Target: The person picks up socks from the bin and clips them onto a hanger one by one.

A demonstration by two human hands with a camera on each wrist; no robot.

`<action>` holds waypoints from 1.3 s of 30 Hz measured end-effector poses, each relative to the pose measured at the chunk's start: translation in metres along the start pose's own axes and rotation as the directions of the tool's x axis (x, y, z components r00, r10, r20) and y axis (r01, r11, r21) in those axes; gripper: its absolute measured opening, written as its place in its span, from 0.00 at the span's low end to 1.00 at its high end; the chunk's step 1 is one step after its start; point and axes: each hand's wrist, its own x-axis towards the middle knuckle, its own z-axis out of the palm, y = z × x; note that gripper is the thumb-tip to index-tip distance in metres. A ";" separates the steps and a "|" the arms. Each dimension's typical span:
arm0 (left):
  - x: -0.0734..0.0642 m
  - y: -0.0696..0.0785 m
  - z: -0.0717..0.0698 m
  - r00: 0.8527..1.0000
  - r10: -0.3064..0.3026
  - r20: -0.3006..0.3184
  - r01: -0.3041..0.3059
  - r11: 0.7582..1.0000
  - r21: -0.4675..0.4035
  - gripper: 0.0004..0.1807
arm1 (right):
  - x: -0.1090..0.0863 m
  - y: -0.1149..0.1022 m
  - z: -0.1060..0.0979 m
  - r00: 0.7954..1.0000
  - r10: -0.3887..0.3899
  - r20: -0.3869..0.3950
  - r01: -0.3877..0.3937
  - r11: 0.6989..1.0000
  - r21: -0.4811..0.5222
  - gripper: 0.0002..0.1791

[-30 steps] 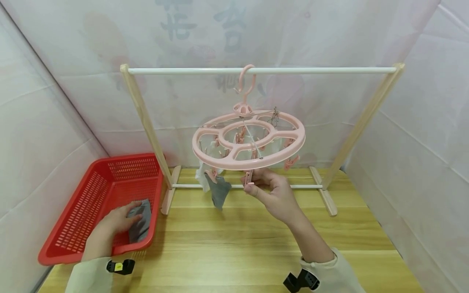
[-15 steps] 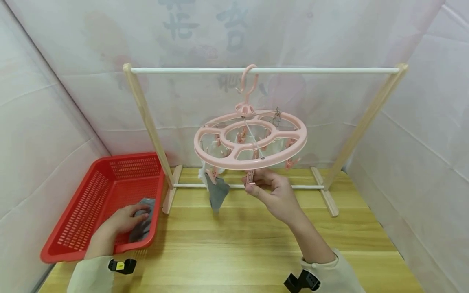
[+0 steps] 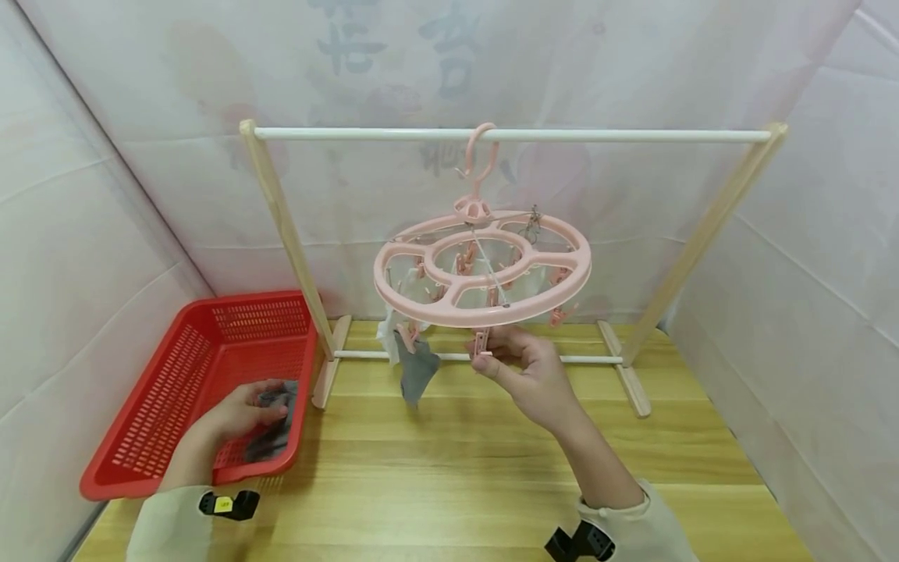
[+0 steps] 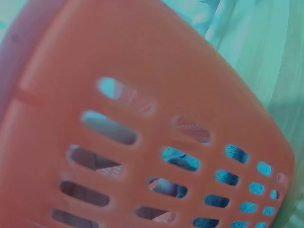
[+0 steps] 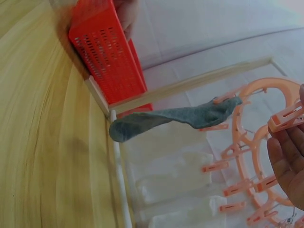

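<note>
Inside the red basket (image 3: 242,304), my left hand (image 3: 232,414) pinches a grey sock (image 3: 270,446) between thumb and fingers. The left wrist view shows mostly the basket's slotted wall (image 4: 142,52), with bits of sock behind the slots. My right hand (image 3: 530,378) grips a pink clothes peg (image 5: 285,118) at the front of the round pink drying hanger (image 3: 467,316). Whether that peg's jaws are parted is hard to tell. One grey sock (image 5: 190,115) hangs from a peg left of my right hand. White socks (image 5: 175,183) hang farther back.
A rack with wooden posts (image 3: 284,218) and a white top rail (image 3: 597,136) carries the hanger by its hook. Its lower white bar (image 3: 590,360) runs behind the right hand. Several unused pegs (image 5: 235,187) dangle from the hanger. Below is a wooden table (image 3: 449,484).
My left hand's fingers have drawn in on the grey sock, which is now more bunched. The right hand keeps its hold on the peg. The whole head view has shifted slightly.
</note>
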 end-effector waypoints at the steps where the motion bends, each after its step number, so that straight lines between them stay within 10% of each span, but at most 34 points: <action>1: 0.000 0.000 0.000 0.999 0.015 0.028 -0.014 0.999 -0.033 0.32 | 0.000 0.000 0.000 1.000 0.000 0.000 0.000 1.000 0.000 0.08; 5: 0.001 0.000 0.002 0.995 0.081 0.050 -0.077 0.994 -0.079 0.29 | -0.002 0.001 -0.001 1.000 -0.006 -0.002 0.006 1.000 -0.001 0.07; 11: 0.003 0.003 0.005 0.980 0.091 -0.179 -0.070 0.990 0.121 0.22 | -0.002 0.001 -0.002 1.000 0.002 -0.007 -0.002 1.000 0.013 0.09; 19: -0.003 0.015 0.002 0.851 0.214 -0.480 -0.118 0.968 0.223 0.24 | -0.001 -0.001 -0.002 1.000 0.003 -0.006 -0.003 1.000 0.010 0.08; 24: -0.006 0.026 0.001 0.811 0.231 -0.538 -0.119 0.965 0.235 0.35 | -0.001 -0.001 -0.001 1.000 0.005 -0.004 -0.005 1.000 0.009 0.09; 39: -0.018 0.079 0.014 0.641 0.397 -0.657 -0.363 0.911 0.197 0.07 | -0.002 0.000 -0.001 1.000 0.010 -0.021 -0.010 1.000 0.021 0.10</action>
